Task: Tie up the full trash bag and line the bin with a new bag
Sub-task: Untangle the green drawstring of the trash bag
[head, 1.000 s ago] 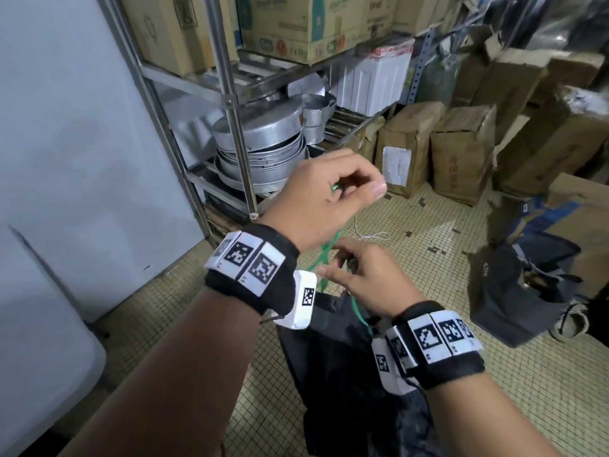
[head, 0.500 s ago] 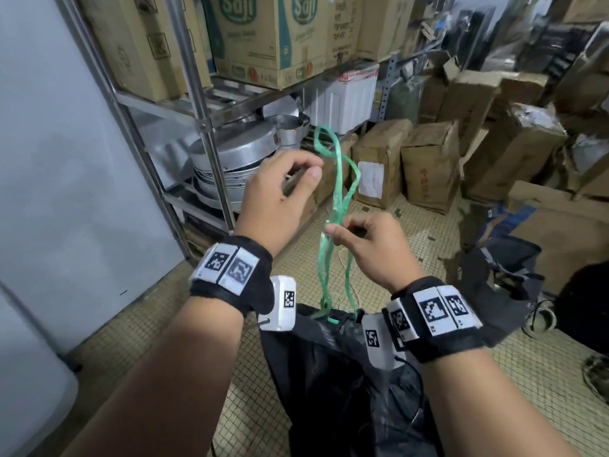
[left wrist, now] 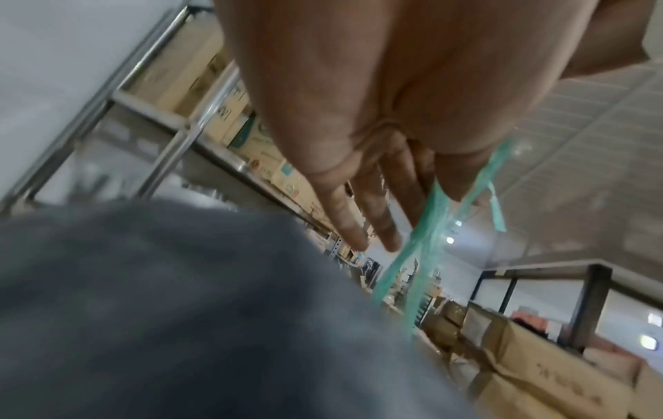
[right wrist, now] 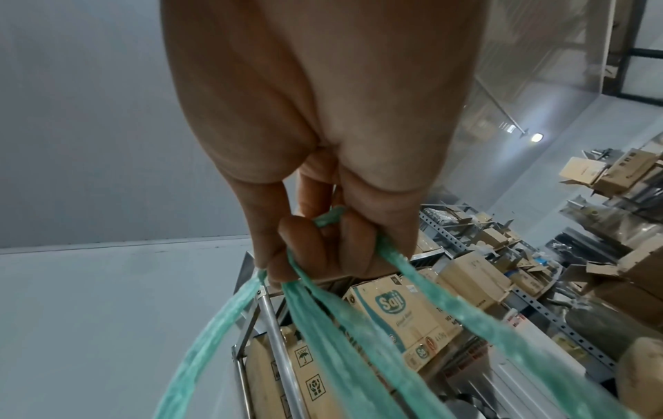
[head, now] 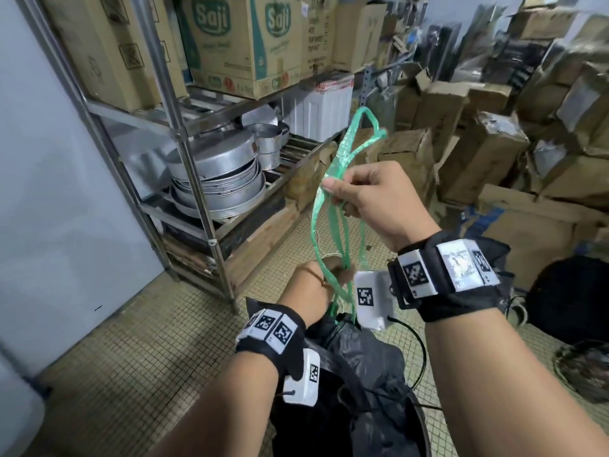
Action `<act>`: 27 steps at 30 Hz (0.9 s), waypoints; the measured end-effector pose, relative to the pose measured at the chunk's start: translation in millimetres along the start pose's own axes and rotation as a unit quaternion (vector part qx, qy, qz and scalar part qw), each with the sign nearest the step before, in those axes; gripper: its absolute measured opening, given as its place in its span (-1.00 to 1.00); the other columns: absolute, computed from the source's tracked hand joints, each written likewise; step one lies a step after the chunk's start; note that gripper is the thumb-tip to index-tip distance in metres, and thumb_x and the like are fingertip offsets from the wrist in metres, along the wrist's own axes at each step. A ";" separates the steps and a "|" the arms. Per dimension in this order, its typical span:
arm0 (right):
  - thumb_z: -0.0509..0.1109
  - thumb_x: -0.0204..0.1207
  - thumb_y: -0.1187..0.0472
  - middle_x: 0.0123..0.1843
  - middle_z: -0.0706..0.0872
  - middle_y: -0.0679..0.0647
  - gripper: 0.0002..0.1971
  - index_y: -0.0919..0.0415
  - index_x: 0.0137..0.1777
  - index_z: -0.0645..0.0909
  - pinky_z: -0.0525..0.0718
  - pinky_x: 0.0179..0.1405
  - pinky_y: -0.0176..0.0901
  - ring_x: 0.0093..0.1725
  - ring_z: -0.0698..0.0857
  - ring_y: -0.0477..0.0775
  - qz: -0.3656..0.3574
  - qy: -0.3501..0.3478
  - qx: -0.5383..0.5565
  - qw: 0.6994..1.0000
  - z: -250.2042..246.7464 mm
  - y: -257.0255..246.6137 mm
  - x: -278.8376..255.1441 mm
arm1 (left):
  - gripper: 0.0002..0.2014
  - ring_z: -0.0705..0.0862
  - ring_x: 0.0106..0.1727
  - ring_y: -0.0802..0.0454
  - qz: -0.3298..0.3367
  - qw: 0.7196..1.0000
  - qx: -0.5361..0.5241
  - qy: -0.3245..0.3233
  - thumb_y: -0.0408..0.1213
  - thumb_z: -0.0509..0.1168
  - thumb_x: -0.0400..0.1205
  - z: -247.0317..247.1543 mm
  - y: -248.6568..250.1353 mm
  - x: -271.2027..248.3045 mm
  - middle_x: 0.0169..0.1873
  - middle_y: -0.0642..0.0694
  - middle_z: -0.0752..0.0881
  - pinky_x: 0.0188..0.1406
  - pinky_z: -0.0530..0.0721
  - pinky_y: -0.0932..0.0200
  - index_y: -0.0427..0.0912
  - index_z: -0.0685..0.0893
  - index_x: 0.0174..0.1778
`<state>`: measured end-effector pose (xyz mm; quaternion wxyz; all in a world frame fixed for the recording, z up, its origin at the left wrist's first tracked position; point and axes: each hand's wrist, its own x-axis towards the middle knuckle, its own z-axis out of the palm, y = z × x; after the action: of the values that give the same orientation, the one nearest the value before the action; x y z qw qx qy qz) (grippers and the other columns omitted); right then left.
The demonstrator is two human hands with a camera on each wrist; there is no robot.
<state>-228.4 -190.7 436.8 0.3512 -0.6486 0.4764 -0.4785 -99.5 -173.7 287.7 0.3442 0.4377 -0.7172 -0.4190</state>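
dim indoor light | wrist views motion-blurred | wide-angle edge distortion

A metal shelving rack [head: 184,153] stands against the pale wall [head: 43,179], with Saji cardboard boxes [head: 237,44] on its upper shelf and stacked round metal pans [head: 214,179] on a lower one. Further brown cartons [head: 487,159] are piled on the small-tiled floor [head: 138,341] to the right.
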 end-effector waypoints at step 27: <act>0.36 0.63 0.15 -0.14 0.81 0.25 -0.77 0.26 -0.08 0.80 0.78 -0.01 0.01 -0.13 0.80 0.14 0.050 -0.033 0.138 0.989 -13.9 98.6 -112.5 | -0.81 0.85 -0.35 -0.26 -0.052 0.968 -0.212 0.124 -0.34 0.38 0.64 -33.2 104.9 25.3 -0.38 -0.26 0.82 -0.51 0.77 0.06 -0.26 0.80 -0.28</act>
<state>-279.5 -112.8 318.8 0.4759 -0.5849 0.4261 -0.4998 -116.2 -179.0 399.2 0.4931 0.4396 -0.5402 -0.5213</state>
